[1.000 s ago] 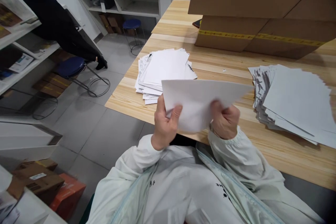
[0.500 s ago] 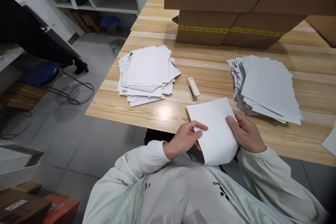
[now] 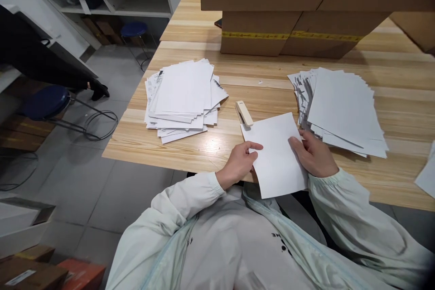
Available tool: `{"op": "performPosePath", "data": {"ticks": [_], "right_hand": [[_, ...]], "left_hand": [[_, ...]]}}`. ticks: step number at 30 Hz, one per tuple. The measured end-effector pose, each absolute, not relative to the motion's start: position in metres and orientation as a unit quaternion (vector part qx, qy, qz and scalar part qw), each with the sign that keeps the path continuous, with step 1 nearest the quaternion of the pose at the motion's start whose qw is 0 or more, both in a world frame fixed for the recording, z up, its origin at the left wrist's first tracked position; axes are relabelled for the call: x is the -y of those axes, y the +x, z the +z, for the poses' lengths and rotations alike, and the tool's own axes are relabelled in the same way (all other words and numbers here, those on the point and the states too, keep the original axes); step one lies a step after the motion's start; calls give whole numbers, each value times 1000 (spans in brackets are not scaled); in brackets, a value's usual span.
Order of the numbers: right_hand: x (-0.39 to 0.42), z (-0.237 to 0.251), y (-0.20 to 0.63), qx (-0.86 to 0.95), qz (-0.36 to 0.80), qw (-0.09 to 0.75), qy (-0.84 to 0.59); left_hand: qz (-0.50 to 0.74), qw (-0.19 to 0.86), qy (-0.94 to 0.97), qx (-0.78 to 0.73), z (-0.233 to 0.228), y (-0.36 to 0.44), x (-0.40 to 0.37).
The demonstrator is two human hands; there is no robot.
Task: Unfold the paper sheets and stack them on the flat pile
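Between my hands is a white sheet of paper (image 3: 277,156), held over the table's front edge; whether it is one sheet or several I cannot tell. My left hand (image 3: 239,161) grips its left edge, with thumb and index finger near the margin and the other fingers partly hidden beneath. On the right edge my right hand (image 3: 313,152) pinches it, thumb on top. A cream stapler (image 3: 244,113) lies just beyond the sheet's far left corner. One paper stack (image 3: 185,93) sits to the left, another paper stack (image 3: 343,108) to the right.
Large cardboard boxes (image 3: 265,31) with yellow tape stand at the back of the wooden table (image 3: 176,152). More paper (image 3: 426,174) lies at the right edge. To the left are a blue stool (image 3: 45,102), a person's dark-clothed leg (image 3: 50,63) and white shelving (image 3: 136,2).
Both hands have moved slightly forward with the paper, so its far left corner now comes up to the stapler. The sheet lies flatter than before. The whole view has shifted a little.
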State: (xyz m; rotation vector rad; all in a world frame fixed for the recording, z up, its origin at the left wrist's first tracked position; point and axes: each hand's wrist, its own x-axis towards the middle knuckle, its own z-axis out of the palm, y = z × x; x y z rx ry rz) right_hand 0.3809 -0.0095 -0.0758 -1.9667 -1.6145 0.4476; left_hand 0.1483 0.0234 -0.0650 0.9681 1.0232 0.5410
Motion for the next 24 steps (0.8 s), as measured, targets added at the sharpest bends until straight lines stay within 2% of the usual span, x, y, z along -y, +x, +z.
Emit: {"op": "performPosePath", "data": {"ticks": [3, 4, 7, 9, 12, 19, 24], "right_hand": [[13, -31, 385, 670, -11, 156, -726], [11, -14, 383, 688, -65, 150, -707], [-13, 30, 368, 740, -165, 212, -617], [-44, 38, 349, 771, -159, 261, -559], [-99, 18, 313, 789, -114, 285, -532], [-158, -66, 260, 836, -25, 226, -499], [-156, -76, 258, 836, -31, 238, -493]], "left_hand": [[230, 740, 418, -474, -61, 149, -27], [226, 745, 413, -473, -60, 149, -28], [226, 755, 401, -468, -58, 149, -29], [230, 758, 391, -468, -57, 150, -30], [232, 758, 379, -477, -57, 151, -30], [240, 759, 373, -477, -60, 149, -30], [239, 750, 390, -478, -61, 152, -32]]}}
